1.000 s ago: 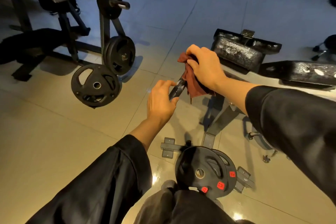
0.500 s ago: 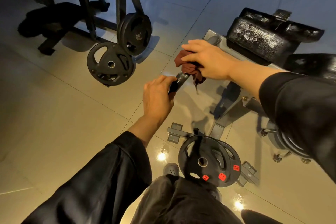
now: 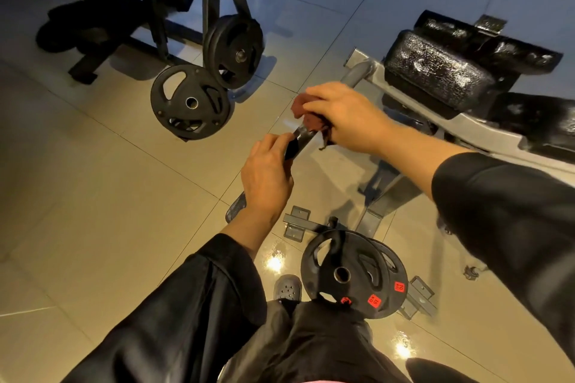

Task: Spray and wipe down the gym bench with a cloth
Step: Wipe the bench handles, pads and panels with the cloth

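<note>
A black handle bar point(image 3: 299, 140) of the gym machine runs diagonally through the middle of the view. My left hand point(image 3: 267, 177) grips its lower part. My right hand point(image 3: 342, 118) holds a dark red cloth point(image 3: 311, 116) wrapped round the bar's upper part. The machine's black pads point(image 3: 438, 71) sit to the right on a grey frame point(image 3: 476, 130). No spray bottle is in view.
Two black weight plates point(image 3: 351, 274) hang on a peg below my hands, near my shoe point(image 3: 287, 288). More plates point(image 3: 191, 102) lean against a black rack point(image 3: 214, 9) at the upper left. Another dark bench point(image 3: 93, 25) stands at the far left on tiled floor.
My view has tilted down and closer. The right hand with the cloth has slid a little along the bar, while the left hand has kept its grip.
</note>
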A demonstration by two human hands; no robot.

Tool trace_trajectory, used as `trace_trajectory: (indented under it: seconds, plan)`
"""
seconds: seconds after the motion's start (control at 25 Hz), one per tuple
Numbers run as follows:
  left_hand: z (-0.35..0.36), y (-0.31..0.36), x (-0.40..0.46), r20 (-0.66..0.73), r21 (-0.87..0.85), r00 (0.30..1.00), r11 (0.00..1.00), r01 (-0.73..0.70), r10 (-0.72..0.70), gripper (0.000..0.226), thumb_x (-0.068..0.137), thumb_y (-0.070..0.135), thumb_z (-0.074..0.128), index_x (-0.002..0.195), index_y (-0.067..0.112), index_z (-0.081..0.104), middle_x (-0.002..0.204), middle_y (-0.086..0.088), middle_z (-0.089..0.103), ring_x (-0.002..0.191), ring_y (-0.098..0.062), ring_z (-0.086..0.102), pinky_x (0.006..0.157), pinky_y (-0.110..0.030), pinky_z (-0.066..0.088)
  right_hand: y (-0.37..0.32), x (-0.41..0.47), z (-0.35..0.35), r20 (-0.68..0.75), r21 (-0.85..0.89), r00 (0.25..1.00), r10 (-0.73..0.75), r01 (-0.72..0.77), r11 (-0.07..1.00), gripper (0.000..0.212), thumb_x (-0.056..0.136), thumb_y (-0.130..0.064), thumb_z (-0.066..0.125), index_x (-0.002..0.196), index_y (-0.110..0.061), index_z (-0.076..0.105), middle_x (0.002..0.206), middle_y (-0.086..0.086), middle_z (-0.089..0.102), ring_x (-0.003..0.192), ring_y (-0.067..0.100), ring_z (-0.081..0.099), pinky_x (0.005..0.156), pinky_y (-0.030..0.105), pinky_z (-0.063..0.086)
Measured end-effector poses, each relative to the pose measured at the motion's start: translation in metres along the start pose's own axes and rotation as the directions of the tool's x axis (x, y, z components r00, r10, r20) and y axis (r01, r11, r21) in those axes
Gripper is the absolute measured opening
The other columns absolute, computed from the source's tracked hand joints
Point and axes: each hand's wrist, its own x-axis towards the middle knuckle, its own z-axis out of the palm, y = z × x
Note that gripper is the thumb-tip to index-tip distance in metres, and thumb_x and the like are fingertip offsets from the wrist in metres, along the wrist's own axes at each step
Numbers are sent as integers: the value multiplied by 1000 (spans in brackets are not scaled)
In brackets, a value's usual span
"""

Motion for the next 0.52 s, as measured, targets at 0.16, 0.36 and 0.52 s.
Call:
trace_trajectory:
  seconds: [0.16, 0.36, 0.52]
  plan:
    - [0, 2, 2, -4, 10, 1000, 1000, 14, -14, 38, 82, 9, 72, 117, 18, 63, 104, -3, 63, 91, -21, 56, 65, -31, 48, 44, 8, -14, -158, 13, 959, 237, -238, 971, 36, 83, 3, 60, 114, -13, 68, 122, 8, 58, 116, 32, 46, 98, 41, 41]
    - [2, 4, 2, 19, 48, 999, 998, 37, -38, 42, 80, 8, 73, 118, 19, 61, 101, -3, 63, 90, -22, 55, 65, -37, 51, -10, 8, 8, -71, 48, 979, 191, -188, 981, 24, 88, -2, 61, 110, -8, 67, 118, 5, 57, 115, 24, 44, 94, 31, 41]
    - [0, 3, 1, 6, 71, 1000, 997, 15, -16, 41, 81, 9, 72, 119, 19, 61, 101, -2, 65, 88, -22, 55, 61, -31, 45, -31, -8, 13, -29, 48, 999, 36, -35, 998, 40, 83, 2, 64, 122, -8, 63, 127, 8, 56, 120, 25, 44, 99, 33, 42]
